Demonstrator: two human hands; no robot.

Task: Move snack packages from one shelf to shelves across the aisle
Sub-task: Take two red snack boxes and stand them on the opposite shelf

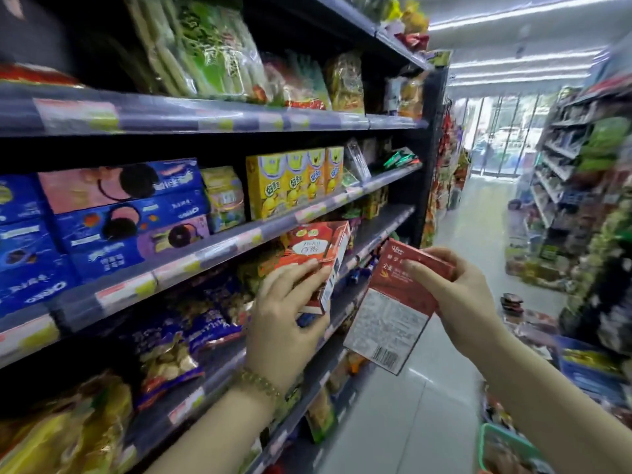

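Two hands: left [287, 323], right [455, 295]. Two red boxes, one [316, 258] per hand, other [393, 309]. Four yellow boxes [294, 181] in a row. One bracelet [258, 383]. One green basket [506, 449].

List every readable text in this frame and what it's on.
"OREO": blue cookie boxes, some printed upside down.
"百醇": red box held by the left hand.
"全麦": red box in the right hand; its back-panel print and barcode digits are too small.
Shelf price tags: blurred.
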